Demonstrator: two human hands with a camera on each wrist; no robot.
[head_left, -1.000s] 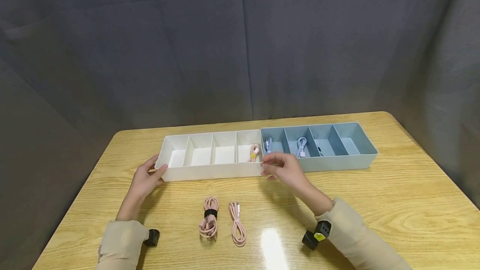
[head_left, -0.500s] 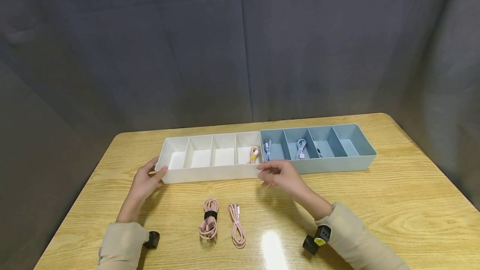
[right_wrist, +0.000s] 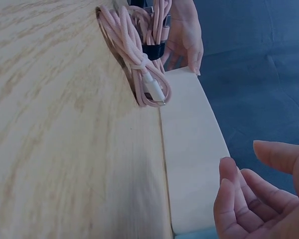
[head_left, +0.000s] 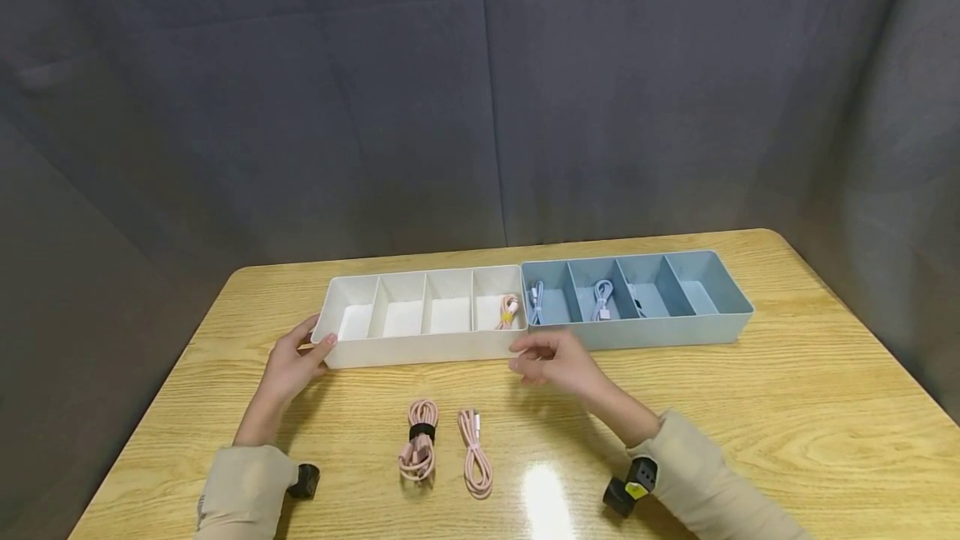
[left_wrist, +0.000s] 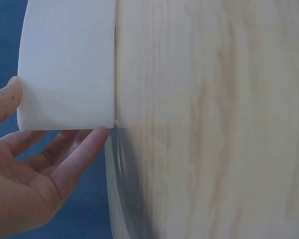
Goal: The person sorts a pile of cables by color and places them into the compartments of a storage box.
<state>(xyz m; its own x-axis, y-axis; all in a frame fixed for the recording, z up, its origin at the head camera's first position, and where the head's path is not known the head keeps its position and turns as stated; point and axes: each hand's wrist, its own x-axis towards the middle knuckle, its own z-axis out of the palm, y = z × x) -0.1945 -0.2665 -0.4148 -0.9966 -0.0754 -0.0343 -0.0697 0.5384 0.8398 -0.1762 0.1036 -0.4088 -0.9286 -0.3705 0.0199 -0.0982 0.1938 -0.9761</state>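
Observation:
My left hand (head_left: pixel 291 363) rests at the left end of a white four-section organizer box (head_left: pixel 427 348). In the left wrist view its fingers (left_wrist: pixel 84 157) lie fairly straight against the box's end, with the thumb at the rim. My right hand (head_left: pixel 561 363) hovers in front of the box's right end, fingers loosely bent and nothing between them; whether it touches the wall is unclear. A pink cable (head_left: pixel 507 312) with a yellow tie lies in the rightmost white section. Nearer me on the table are a pink cable with a black strap (head_left: pixel 422 440) and a thinner pink cable (head_left: pixel 475 452).
A blue divided box (head_left: pixel 667 328) stands end to end with the white one. It holds a light-blue cable (head_left: pixel 536 302), another light-blue cable (head_left: pixel 602 298) and a small dark-tipped item (head_left: pixel 637 300). A dark curtain (head_left: pixel 480 107) hangs behind the wooden table (head_left: pixel 795 407).
My right hand has drawn back slightly toward me and left, away from the joint between the two boxes. The left hand stays at the white box's end.

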